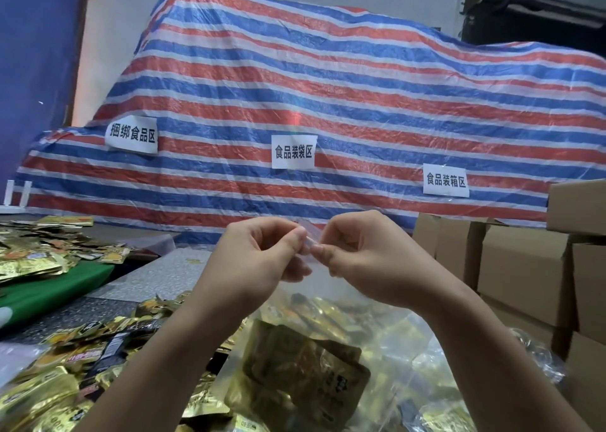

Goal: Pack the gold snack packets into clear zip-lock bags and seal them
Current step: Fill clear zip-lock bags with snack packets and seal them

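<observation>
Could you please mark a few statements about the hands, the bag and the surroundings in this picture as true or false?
1. Both hands pinch the top edge of the clear zip-lock bag. True: the left hand and right hand meet at its strip.
2. The bag is empty. False: a gold snack packet shows inside it.
3. Loose gold packets lie to the left. True.
4. The cardboard boxes stand on the left. False: they stand on the right.
5. Two white paper signs hang on the striped tarpaulin. False: three do.

Bag's zip strip (310,234) largely hidden between pinching fingertips (300,234).
</observation>
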Demonstrator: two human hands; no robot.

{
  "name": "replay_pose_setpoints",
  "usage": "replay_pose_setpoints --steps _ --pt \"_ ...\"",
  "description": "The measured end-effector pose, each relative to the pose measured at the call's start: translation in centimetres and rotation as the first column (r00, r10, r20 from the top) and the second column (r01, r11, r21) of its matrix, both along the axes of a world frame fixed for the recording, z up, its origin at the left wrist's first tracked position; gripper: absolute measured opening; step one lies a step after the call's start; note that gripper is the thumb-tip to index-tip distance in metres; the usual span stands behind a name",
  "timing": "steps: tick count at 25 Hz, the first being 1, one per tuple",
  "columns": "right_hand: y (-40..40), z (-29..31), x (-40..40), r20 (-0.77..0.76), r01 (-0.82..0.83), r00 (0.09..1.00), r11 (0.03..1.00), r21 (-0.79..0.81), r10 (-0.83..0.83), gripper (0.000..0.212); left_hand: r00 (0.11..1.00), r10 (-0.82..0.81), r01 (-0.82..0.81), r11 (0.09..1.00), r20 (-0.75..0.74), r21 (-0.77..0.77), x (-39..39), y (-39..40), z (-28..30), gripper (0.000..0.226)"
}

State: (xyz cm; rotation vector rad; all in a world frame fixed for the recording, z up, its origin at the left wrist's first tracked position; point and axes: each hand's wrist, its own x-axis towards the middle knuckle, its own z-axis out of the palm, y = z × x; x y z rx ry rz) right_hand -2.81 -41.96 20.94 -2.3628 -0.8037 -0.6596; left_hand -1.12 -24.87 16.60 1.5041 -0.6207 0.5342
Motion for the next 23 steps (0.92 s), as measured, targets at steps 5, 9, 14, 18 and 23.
replay_pose_setpoints --steps 5,9,14,18,23 --pt "-0.1 -0.3 0.7 -0.012 0.018 1.0 1.0 0.009 -0.018 0.022 0.999 -0.025 0.022 0.997 -0.035 -0.08 1.0 -0.2 -0.4 0.014" --pt "-0.6 -1.2 1.3 -0.003 0.059 0.998 0.998 0.026 -0.059 0.019 0.999 -0.012 0.01 0.998 -0.047 -0.055 1.6 -0.5 -0.8 0.015" --pt "-0.8 -2.3 0.7 0.085 0.052 0.995 0.994 0.099 -0.061 0.016 0.998 0.032 -0.032 0.999 0.054 -0.005 1.2 -1.1 -1.1 0.018" --pt "-0.7 -2.7 0.3 0.091 0.019 0.995 0.988 0.155 -0.033 0.016 0.981 0.12 -0.131 0.989 0.154 0.062 0.7 -1.6 -1.4 0.017" --pt "-0.8 -2.6 -0.1 0.091 0.017 0.995 0.981 0.194 -0.035 0.014 0.924 0.232 -0.253 0.967 0.303 0.034 -0.3 -2.7 -1.7 0.017"
